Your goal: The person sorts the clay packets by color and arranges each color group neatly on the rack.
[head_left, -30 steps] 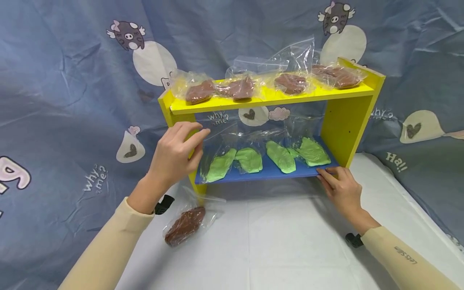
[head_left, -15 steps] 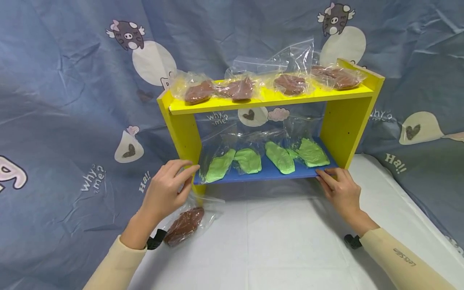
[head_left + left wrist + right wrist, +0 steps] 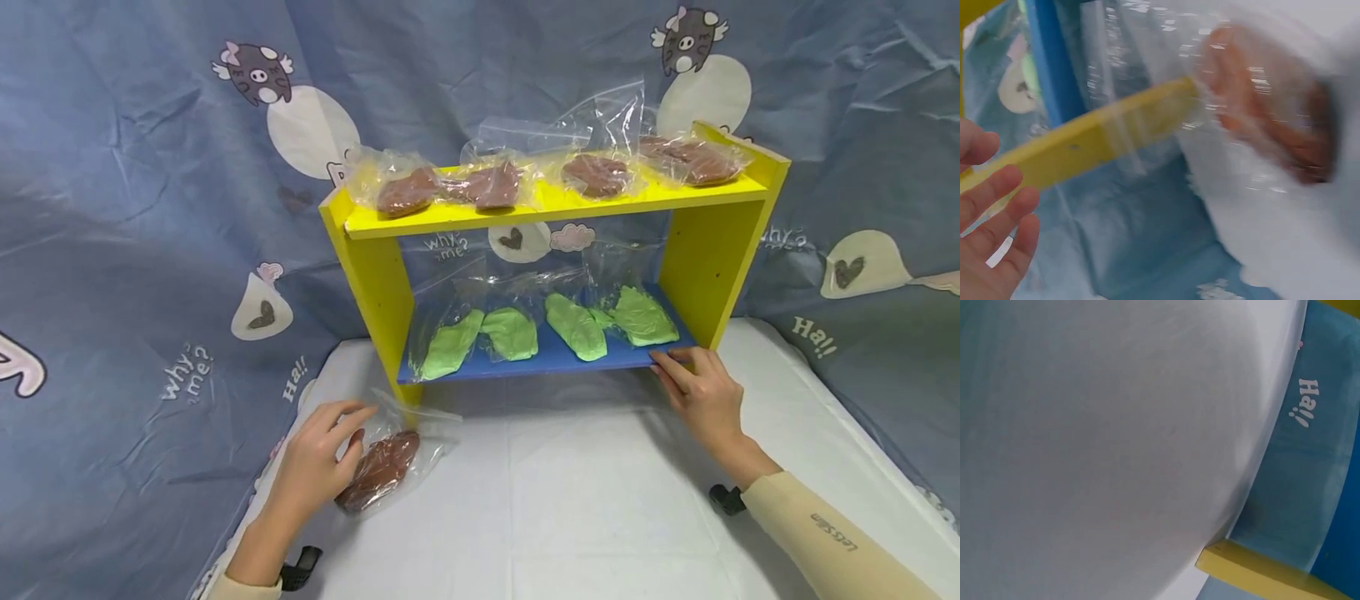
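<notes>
My left hand (image 3: 318, 458), fingers loosely bent and holding nothing, is just left of a clear zip bag with a brown lump (image 3: 386, 468) on the white cloth. In the left wrist view, the fingers (image 3: 1013, 219) are apart from this bag (image 3: 1260, 103). At the right end of the blue lower shelf (image 3: 547, 360), my right hand (image 3: 701, 392) pinches the front edge. Several bagged green pieces (image 3: 510, 333) lie in a row on that shelf. Bagged brown lumps (image 3: 596, 175) line the yellow top shelf (image 3: 555, 215). The right hand does not show in the right wrist view.
Yellow side panels (image 3: 371, 308) carry both shelves; the left one ends close to the bag on the table. White cloth (image 3: 585, 492) covers the table in front. A blue printed curtain (image 3: 135, 208) hangs behind and at the sides.
My left hand has come down and leftward from the shelf's left end to beside the brown lump's bag. The right hand stays at the shelf edge.
</notes>
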The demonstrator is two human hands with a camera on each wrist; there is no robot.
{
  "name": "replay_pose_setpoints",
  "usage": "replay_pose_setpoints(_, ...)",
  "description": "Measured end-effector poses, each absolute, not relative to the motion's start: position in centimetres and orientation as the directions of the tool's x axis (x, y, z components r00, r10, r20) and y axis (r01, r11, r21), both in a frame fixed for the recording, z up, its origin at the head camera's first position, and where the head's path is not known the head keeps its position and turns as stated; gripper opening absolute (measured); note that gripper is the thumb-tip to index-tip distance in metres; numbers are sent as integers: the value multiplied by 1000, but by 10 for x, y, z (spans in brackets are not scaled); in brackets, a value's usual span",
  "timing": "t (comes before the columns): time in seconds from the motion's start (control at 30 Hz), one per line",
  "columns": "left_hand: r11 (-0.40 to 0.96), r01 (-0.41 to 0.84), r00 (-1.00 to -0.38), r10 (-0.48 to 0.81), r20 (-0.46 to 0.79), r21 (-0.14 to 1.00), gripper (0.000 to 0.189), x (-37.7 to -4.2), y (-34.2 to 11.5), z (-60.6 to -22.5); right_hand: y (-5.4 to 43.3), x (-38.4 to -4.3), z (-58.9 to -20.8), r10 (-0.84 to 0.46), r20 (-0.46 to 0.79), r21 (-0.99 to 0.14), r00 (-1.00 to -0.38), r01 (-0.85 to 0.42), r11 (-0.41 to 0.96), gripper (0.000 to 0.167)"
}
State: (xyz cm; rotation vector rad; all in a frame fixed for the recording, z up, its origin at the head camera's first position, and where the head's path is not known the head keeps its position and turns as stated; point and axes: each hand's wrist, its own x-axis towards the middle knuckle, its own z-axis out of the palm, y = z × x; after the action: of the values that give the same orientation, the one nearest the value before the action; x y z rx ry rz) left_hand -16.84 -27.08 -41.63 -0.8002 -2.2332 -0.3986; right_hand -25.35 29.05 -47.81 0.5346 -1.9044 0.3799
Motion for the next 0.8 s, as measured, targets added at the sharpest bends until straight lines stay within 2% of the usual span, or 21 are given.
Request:
replay_pose_setpoints(0.2, 826, 545, -678, 337, 653, 140, 39, -153, -290, -450, 289, -252, -478, -187, 921, -25, -341, -532, 846, 34)
replay_pose_setpoints(0.43, 847, 451, -840, 296, 455, 281, 44, -140, -293, -486, 290, -252, -478, -177, 920, -33, -348, -521, 853, 34)
replay_pose_setpoints(0.53, 841, 426, -876, 291, 384, 334, 50, -138, -293, -496, 290, -253, -479, -178, 920, -32, -349, -521, 853, 35)
replay_pose_setpoints(0.8, 850, 402, -903, 307, 299, 341, 62, -141, -297, -508, 291, -254, -480, -181, 919, -32, -350, -524, 851, 34)
